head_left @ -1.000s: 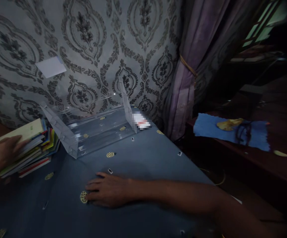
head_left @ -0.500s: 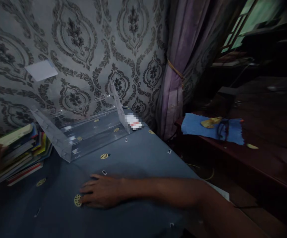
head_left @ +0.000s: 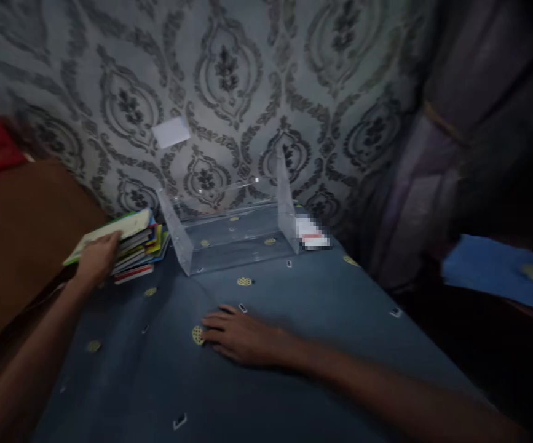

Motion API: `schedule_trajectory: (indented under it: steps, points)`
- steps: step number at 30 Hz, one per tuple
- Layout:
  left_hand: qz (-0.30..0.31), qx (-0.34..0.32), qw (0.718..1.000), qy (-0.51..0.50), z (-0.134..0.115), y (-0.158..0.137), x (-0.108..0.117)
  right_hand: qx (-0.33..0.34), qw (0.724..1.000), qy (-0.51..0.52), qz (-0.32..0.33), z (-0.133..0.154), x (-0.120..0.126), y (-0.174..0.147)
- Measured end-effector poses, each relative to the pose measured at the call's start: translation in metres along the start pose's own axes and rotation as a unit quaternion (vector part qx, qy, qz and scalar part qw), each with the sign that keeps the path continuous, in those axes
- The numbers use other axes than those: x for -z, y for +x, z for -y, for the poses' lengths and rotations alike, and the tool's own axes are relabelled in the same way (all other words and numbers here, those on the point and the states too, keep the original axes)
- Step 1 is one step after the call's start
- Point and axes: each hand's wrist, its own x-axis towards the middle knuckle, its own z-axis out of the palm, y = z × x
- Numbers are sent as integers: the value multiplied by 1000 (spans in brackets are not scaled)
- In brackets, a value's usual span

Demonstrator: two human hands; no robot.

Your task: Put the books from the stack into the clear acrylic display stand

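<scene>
At the left, a stack of thin books (head_left: 137, 255) with coloured edges lies on the cloth-covered table (head_left: 266, 320). My left hand (head_left: 98, 255) rests over the near side of the pile, its fingers stretched on the pale cover of the top book (head_left: 130, 223); the thumb is hidden. Right of the pile stands a clear plastic rack (head_left: 236, 253) with two upright end panels and nothing in it. My right hand (head_left: 243, 335) lies flat on the cloth in front of the rack, fingers spread, holding nothing.
A small white packet (head_left: 312, 234), partly pixelated, lies right of the rack. A white card (head_left: 171, 132) shows against the patterned wall (head_left: 227, 67). A brown board-like surface (head_left: 17, 234) borders the left. A tied curtain (head_left: 427, 191) and blue cloth (head_left: 487, 271) are at the right.
The view has swung left, so the rack and books appear further right and my left arm shows more fully. My left hand stays at the books; my right hand remains on the cloth.
</scene>
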Motion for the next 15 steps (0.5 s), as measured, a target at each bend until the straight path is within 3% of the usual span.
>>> schedule_trajectory:
  steps: [4,9,15]
  points:
    - [-18,37,999,35,5,-13,-11,-10,999,49,13,-1,1,1]
    - [-79,13,997,16,9,-27,-27,-26,997,65,9,2,0,3]
    - [-109,9,994,-5,2,-43,-29,-23,999,40,1,2,-4,4]
